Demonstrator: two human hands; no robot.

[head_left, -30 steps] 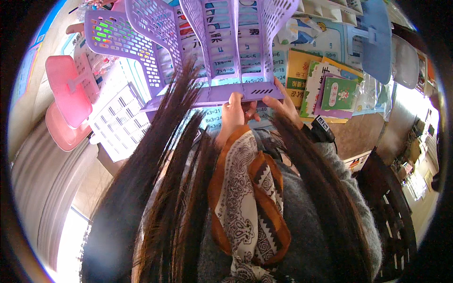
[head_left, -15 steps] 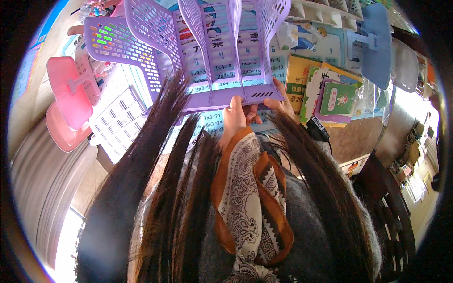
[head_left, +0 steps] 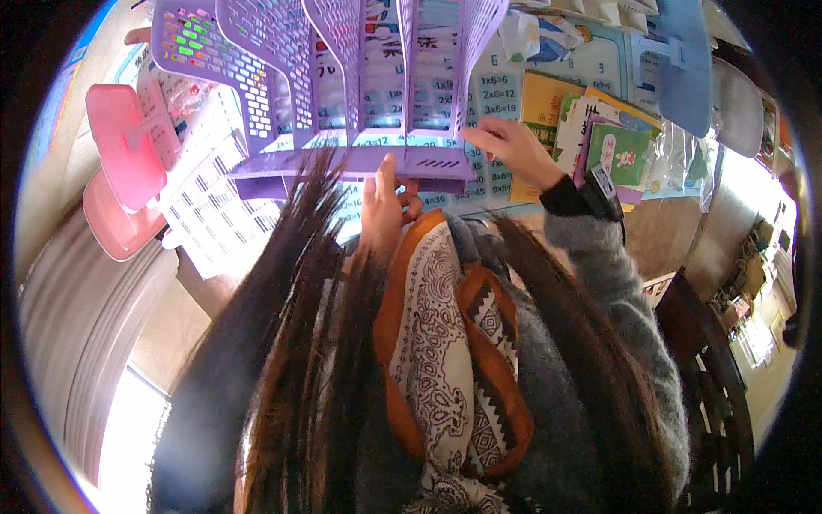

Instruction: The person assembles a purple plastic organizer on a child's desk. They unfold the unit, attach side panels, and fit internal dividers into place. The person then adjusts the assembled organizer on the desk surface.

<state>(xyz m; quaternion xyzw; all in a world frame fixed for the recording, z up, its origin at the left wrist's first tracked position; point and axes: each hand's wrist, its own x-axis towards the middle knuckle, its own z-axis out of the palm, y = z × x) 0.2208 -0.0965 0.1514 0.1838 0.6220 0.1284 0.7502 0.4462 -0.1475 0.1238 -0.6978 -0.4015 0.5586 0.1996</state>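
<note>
A purple plastic file rack (head_left: 355, 160) with tall, slotted dividers stands on the desk in front of me. My left hand (head_left: 385, 204) grips its front edge, thumb on top and fingers curled underneath. By the rack's right end is my right hand (head_left: 516, 152), its fingers loosely bent and pointing left at the lower corner of the end panel. Whether those fingertips touch the panel I cannot tell. Hair hangs over part of my left arm and the rack's front edge.
A blue mat printed with sums (head_left: 497, 86) lies under the rack. Booklets (head_left: 621, 154) are piled on the right, near a blue plastic stand (head_left: 685, 68). To the left are a pink plastic stand (head_left: 128, 146) and a printed sheet (head_left: 214, 206).
The rack has shifted left and slightly up in view, with my left hand on its front edge. My right hand has let go of the front edge and come up beside the end panel.
</note>
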